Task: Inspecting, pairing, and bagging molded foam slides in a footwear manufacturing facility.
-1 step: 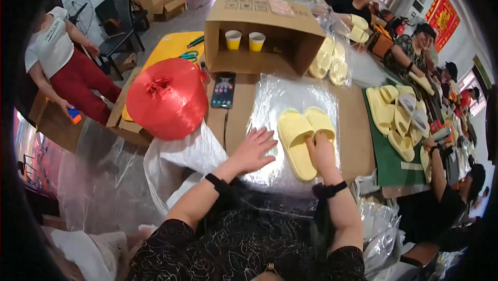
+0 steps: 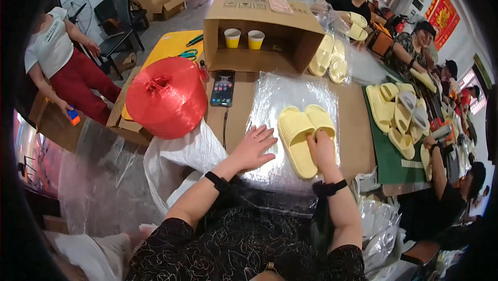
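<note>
Here, your left hand (image 2: 255,149) lies open, fingers spread, on the shiny clear plastic sheet (image 2: 275,92). Your right hand (image 2: 323,152) reaches into the pale-yellow slide slippers (image 2: 301,124) lying side by side there; with fingertips hidden, I cannot tell whether it grips.

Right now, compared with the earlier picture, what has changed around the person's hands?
Nothing has visibly moved or been let go; only the whole view shifted slightly. The left hand stays spread over the clear plastic bag, the right hand at the pale-yellow slide slippers.
</note>
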A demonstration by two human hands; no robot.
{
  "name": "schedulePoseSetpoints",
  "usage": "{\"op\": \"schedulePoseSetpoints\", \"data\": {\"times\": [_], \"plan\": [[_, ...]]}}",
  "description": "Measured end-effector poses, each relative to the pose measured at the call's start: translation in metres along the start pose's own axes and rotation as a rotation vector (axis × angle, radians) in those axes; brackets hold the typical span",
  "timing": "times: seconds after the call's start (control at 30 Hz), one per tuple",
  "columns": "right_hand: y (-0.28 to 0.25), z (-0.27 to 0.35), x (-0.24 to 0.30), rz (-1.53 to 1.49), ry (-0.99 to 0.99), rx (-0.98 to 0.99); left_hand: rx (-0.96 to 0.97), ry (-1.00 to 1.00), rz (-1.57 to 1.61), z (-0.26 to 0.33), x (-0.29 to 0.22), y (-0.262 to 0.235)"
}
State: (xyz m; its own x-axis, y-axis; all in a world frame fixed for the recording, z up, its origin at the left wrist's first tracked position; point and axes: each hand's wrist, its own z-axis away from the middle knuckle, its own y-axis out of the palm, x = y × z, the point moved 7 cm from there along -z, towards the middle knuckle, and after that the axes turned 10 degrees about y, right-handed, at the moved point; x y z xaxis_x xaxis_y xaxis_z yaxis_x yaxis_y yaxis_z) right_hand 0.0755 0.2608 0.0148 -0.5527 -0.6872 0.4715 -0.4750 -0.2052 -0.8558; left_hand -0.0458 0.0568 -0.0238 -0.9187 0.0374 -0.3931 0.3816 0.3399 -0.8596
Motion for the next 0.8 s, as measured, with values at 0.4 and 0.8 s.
{"op": "schedulePoseSetpoints", "data": {"times": [0.4,0.8], "plan": [[-0.124,0.09,-0.1,-0.493,0.473,-0.458,0.166,-0.127,-0.366,-0.024,-0.025,-0.025],[-0.135,0.182,-0.114,-0.848,0.495,-0.509,0.219,0.03,-0.081,-0.064,-0.041,0.009]]}}
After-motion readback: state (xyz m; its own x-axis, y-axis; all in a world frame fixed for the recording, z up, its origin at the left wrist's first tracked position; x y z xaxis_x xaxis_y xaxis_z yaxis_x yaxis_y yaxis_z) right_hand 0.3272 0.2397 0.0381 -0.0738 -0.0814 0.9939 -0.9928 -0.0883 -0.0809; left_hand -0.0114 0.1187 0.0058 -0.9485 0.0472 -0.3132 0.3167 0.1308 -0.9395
